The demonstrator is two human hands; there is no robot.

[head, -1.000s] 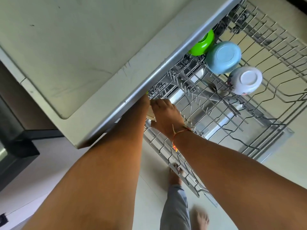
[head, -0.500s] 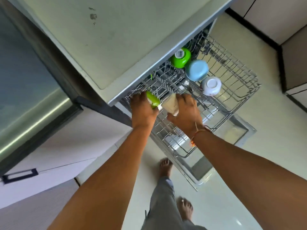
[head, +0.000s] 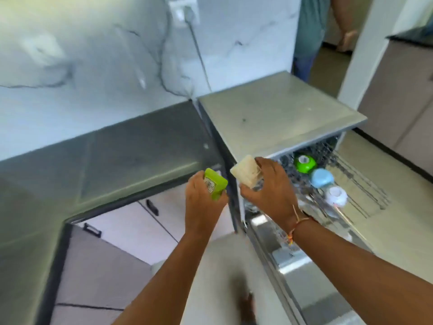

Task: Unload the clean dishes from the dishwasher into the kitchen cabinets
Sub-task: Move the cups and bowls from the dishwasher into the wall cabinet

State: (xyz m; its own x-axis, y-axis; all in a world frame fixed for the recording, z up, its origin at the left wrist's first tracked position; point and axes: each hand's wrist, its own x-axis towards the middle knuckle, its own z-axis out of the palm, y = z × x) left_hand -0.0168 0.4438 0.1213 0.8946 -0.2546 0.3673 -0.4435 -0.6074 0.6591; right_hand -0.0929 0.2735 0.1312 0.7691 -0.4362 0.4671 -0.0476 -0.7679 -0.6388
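Observation:
My left hand grips a small lime-green container upside down, its label showing. A cream-coloured square container is held in my right hand. Both hands are raised in front of the dishwasher's left edge, level with the counter. The pulled-out wire rack at the right holds three upturned bowls: a green bowl, a blue bowl and a white bowl. The dishwasher door lies open below my right forearm.
A steel counter runs left of the dishwasher top, with handled cabinet drawers beneath. A cable drops from a wall socket on the marble wall. Another person stands behind the dishwasher. My foot shows on the tiled floor.
Both hands lifted the green and cream containers out of the rack and up to counter height. The view swung upward from the rack toward the counter and wall.

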